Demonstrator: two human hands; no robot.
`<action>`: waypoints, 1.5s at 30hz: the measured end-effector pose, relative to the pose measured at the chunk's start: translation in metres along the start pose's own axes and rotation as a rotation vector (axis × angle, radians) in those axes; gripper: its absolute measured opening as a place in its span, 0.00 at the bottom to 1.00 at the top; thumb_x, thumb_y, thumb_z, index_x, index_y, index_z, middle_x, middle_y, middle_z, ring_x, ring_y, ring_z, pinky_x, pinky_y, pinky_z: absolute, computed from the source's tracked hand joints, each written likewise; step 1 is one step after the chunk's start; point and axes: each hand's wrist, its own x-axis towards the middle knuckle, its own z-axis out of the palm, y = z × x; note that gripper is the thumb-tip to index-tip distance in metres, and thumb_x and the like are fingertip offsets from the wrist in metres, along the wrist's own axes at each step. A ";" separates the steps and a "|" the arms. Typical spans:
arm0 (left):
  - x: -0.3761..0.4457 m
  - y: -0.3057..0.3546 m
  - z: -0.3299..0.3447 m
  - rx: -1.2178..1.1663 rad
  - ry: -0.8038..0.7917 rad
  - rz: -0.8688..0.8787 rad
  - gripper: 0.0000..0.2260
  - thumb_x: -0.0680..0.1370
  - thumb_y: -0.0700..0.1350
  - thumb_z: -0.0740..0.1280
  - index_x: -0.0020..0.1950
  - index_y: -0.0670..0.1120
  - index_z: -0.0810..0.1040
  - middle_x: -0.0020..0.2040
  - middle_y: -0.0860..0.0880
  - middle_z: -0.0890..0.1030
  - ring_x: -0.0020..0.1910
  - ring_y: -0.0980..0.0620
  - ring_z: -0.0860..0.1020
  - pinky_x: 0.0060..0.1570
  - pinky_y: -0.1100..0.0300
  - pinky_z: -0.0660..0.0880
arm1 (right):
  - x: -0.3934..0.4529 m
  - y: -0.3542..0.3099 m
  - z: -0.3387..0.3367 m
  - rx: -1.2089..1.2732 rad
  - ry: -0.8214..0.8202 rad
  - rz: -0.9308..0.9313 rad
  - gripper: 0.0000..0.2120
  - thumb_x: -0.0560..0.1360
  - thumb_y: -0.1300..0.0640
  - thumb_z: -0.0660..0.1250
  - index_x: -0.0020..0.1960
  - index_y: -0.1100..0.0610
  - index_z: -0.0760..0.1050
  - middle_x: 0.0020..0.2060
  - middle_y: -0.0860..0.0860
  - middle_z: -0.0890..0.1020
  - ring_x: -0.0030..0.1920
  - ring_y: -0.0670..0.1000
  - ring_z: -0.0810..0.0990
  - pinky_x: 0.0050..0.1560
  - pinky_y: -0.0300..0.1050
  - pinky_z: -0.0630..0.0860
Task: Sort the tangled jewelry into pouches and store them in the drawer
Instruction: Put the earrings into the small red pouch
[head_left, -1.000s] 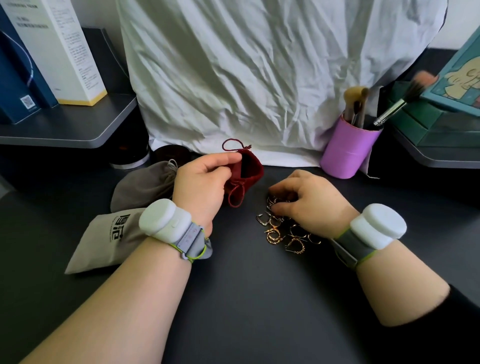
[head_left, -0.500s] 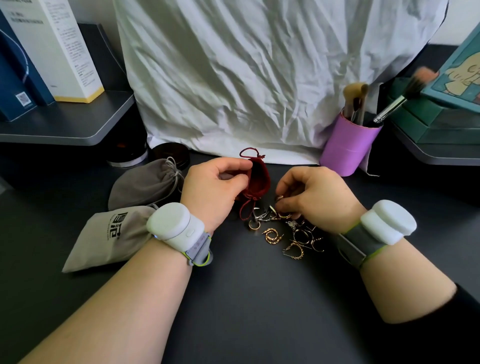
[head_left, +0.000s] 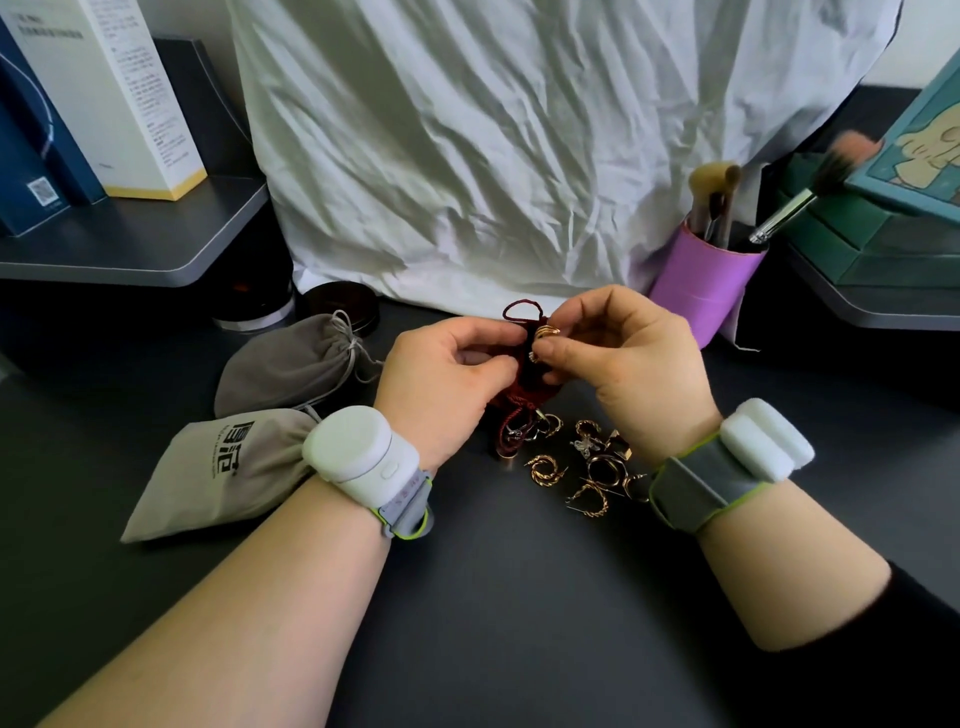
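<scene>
Left hand (head_left: 447, 379) gripping red pouch (head_left: 524, 387), right hand (head_left: 631, 364) pinching gold earring (head_left: 545, 332) at pouch mouth, loose earrings (head_left: 576, 462) on table (head_left: 493, 597)

- Left hand (head_left: 447, 382): grips red pouch (head_left: 524, 387).
- Right hand (head_left: 631, 364): pinches gold earring (head_left: 544, 333) at pouch mouth.
- Earring pile (head_left: 576, 460): on dark table (head_left: 493, 597).
- Two grey pouches (head_left: 291, 364), left.
</scene>
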 end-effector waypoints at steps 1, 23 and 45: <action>0.000 0.000 0.000 -0.008 -0.001 0.001 0.14 0.70 0.34 0.70 0.44 0.54 0.83 0.40 0.44 0.85 0.41 0.46 0.83 0.49 0.53 0.79 | 0.000 0.001 0.001 -0.070 0.000 -0.011 0.12 0.66 0.70 0.74 0.38 0.55 0.78 0.32 0.52 0.81 0.31 0.49 0.79 0.35 0.42 0.79; 0.010 -0.007 -0.010 0.024 0.211 0.069 0.13 0.69 0.37 0.69 0.42 0.56 0.83 0.36 0.51 0.84 0.33 0.55 0.79 0.39 0.60 0.75 | -0.011 -0.003 -0.003 -0.924 -0.367 -0.031 0.26 0.55 0.35 0.74 0.48 0.45 0.75 0.45 0.42 0.74 0.46 0.42 0.75 0.45 0.34 0.70; 0.011 -0.012 -0.009 0.091 0.202 0.057 0.14 0.69 0.37 0.68 0.41 0.58 0.83 0.37 0.51 0.83 0.35 0.51 0.78 0.42 0.56 0.76 | -0.018 -0.009 0.000 -1.088 -0.498 -0.104 0.13 0.67 0.51 0.68 0.52 0.51 0.77 0.48 0.46 0.73 0.47 0.49 0.76 0.51 0.45 0.75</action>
